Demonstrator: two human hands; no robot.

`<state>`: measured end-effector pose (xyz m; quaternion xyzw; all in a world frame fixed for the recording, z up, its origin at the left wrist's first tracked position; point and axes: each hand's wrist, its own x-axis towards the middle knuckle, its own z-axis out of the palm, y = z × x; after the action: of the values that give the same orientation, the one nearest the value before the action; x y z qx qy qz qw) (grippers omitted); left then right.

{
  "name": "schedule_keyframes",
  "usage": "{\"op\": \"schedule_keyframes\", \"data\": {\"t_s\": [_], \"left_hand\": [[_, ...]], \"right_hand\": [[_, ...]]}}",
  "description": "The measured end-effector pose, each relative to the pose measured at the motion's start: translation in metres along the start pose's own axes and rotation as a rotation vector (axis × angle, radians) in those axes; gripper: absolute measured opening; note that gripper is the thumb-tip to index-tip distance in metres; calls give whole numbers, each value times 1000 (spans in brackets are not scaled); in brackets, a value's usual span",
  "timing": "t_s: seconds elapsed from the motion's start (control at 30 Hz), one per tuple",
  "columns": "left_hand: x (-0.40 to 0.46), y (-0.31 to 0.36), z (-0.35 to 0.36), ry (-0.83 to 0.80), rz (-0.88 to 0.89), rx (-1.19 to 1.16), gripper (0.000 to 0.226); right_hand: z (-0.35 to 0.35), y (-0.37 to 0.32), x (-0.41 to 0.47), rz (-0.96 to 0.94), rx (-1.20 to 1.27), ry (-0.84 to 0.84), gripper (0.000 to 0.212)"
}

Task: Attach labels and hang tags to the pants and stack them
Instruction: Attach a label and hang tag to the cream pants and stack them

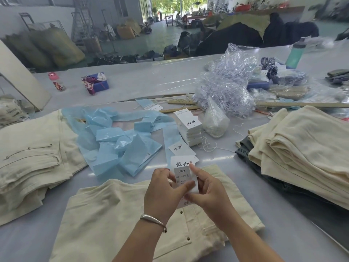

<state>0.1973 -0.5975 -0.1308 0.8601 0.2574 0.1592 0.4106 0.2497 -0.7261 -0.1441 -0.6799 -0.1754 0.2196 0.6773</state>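
Note:
A white hang tag point(184, 163) with black characters is held up in front of me, a grey size label point(184, 175) reading 1103# S lying against its face. My left hand point(164, 193) pinches the tag and label from the left. From the right, my right hand point(205, 193) pinches them too, its forefinger on the label's upper edge. Below my hands a folded cream pair of pants point(117, 220) lies on the table. More cream pants are stacked at the left point(32, 157) and at the right point(306, 148).
A stack of white hang tags point(188, 127) and one loose tag point(179, 148) lie beyond my hands. Crumpled blue label backing point(120, 140) is spread at centre left. A bag of plastic tag strings point(224, 87), a wooden ruler point(302, 104) and a green bottle point(295, 53) are farther back.

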Motion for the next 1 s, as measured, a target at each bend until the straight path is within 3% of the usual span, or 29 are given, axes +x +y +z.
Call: {"op": "schedule_keyframes", "data": {"t_s": [0.17, 0.27, 0.33, 0.47, 0.57, 0.7, 1.0], "left_hand": [[-1, -1, -1, 35, 15, 19, 46], [3, -1, -5, 42, 2, -22, 69], [3, -2, -6, 5, -52, -191, 80], [1, -3, 0, -120, -144, -760, 78], [0, 1, 1, -157, -170, -933, 81], [1, 6, 1, -177, -182, -1020, 87], [4, 6, 0, -209, -85, -982, 80]], "right_hand": [[2, -4, 0, -4, 37, -27, 80], [3, -9, 2, -10, 85, -3, 81], [3, -11, 2, -22, 124, 20, 82], [5, -17, 4, -49, 211, 60, 78], [8, -21, 6, -11, 379, 109, 68], [10, -26, 7, 29, 536, 190, 54], [7, -39, 11, 80, 614, 300, 38]]}}
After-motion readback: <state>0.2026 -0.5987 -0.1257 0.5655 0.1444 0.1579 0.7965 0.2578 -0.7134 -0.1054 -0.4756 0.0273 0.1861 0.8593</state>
